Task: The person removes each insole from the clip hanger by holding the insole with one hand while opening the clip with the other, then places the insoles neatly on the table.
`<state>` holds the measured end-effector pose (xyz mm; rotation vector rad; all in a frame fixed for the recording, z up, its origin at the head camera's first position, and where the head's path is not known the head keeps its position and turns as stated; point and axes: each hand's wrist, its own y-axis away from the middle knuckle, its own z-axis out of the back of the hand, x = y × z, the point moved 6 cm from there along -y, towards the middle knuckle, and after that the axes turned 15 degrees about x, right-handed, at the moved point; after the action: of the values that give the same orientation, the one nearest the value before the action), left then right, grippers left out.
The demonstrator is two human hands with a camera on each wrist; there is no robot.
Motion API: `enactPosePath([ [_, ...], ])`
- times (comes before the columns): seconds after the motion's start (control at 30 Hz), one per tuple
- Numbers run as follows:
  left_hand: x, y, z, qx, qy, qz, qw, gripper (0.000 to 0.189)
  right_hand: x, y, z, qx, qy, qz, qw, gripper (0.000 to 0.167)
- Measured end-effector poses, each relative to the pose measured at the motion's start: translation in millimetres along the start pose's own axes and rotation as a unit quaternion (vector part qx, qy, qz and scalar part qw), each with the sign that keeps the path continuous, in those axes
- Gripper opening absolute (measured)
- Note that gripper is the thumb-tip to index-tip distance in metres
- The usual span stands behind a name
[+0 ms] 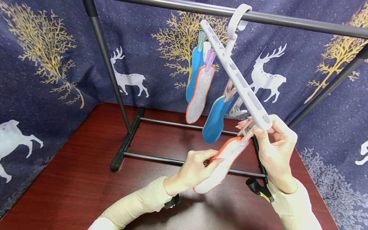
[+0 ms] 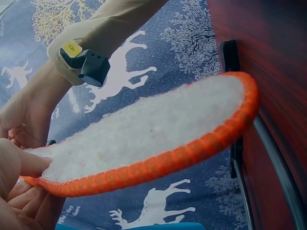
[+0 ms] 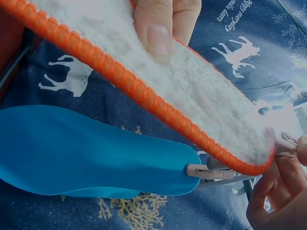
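A fluffy white insole with orange edging hangs tilted below the near end of a white clip hanger. My left hand pinches its middle, thumb on the fleecy face, as the right wrist view also shows. At its upper end sits a pale pink clothespin of the hanger, which my right hand pinches by its top. The clothespin's tips overlap the insole's end. Close by, a blue insole hangs from another pink clothespin.
Farther along the hanger hang another orange-edged white insole in a purple clothespin and a blue insole. A vacant clothespin dangles behind. The hanger hooks over a dark rack bar, whose base stands on a reddish wooden table.
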<state>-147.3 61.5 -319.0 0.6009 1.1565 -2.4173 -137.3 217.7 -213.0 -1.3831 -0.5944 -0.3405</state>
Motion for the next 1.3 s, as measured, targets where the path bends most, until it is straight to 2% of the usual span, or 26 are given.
enactPosePath([
  [0.6, 3.3, 5.4, 3.8, 0.014, 0.035, 0.013, 0.9992, 0.012, -0.7, 0.7, -0.9, -0.005, -0.003, -0.002, 1.0000, 0.010],
  [0.97, 12.7, 13.0, 0.3, 0.029, 0.071, 0.061, 0.9952, 0.011, 0.5, 1.6, -1.7, 0.002, -0.021, 0.005, 0.9998, 0.012],
  [1.3, 15.5, 15.9, 3.3, 0.031, 0.063, 0.068, 0.9952, 0.011, 2.8, 0.5, -3.3, 0.013, -0.039, 0.015, 0.9990, 0.015],
])
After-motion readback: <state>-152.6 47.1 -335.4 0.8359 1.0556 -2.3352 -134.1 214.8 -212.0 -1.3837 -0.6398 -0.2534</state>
